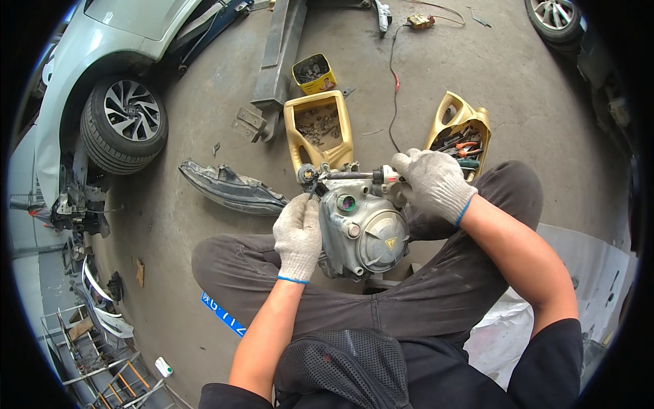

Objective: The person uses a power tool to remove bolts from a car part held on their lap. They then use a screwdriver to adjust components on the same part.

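Note:
A grey headlight housing (373, 235) rests in my lap, back side up, with a round cover bearing a yellow warning triangle. My right hand (436, 180), in a knitted work glove, grips the white-and-red handle of what looks like a corded soldering iron (354, 175). Its dark shaft points left along the housing's far edge, towards a round mounting tab (308, 173). Gloved too, my left hand (298, 228) is closed at the housing's left corner. Its fingertips pinch a thin dark piece (313, 193) just below the tab; whether that piece belongs to the housing is unclear.
Ahead stand a cut-open gold jug (291, 136) of small parts, a yellow tin (319, 83) and another gold jug (482, 129) with pliers. A lamp piece (231, 191) lies left. A cord (392, 112) crosses the floor. A car wheel (126, 123) is far left.

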`<act>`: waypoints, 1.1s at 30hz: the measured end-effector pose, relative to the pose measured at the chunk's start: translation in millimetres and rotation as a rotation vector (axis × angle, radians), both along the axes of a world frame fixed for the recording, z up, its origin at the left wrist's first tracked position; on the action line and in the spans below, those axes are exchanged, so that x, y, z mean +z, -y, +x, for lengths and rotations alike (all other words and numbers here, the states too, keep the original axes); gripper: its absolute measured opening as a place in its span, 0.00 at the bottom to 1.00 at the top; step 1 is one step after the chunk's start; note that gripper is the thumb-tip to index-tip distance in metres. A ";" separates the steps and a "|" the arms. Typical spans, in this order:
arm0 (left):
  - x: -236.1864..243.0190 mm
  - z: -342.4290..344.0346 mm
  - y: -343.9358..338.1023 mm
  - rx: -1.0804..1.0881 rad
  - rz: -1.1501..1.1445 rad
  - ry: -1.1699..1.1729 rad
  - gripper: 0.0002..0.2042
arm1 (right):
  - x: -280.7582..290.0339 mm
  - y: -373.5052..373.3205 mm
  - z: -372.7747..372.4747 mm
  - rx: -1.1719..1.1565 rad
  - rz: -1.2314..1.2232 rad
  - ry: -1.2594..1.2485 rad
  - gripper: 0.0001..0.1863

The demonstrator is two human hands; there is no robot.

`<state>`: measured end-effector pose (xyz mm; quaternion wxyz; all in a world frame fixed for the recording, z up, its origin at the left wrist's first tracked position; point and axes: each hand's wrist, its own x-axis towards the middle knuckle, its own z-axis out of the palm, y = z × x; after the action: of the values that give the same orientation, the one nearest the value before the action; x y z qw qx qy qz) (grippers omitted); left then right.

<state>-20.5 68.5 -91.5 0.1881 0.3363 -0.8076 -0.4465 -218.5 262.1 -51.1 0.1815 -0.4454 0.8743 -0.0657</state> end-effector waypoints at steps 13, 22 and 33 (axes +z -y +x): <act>2.3 0.7 -1.5 -0.027 -0.092 0.028 0.10 | 1.3 1.4 -4.8 0.037 -0.023 -0.020 0.15; 3.2 0.2 -1.9 -0.027 -0.074 0.012 0.10 | 2.5 1.2 -6.7 -0.019 -0.004 0.024 0.14; 1.9 0.6 -2.0 -0.020 -0.054 0.001 0.10 | 9.1 7.2 -6.0 -0.016 0.003 0.076 0.15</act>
<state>-19.9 70.5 -89.6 0.1921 0.3234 -0.8227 -0.4263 -224.5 254.9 -42.0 0.2147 -0.4351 0.8704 -0.0830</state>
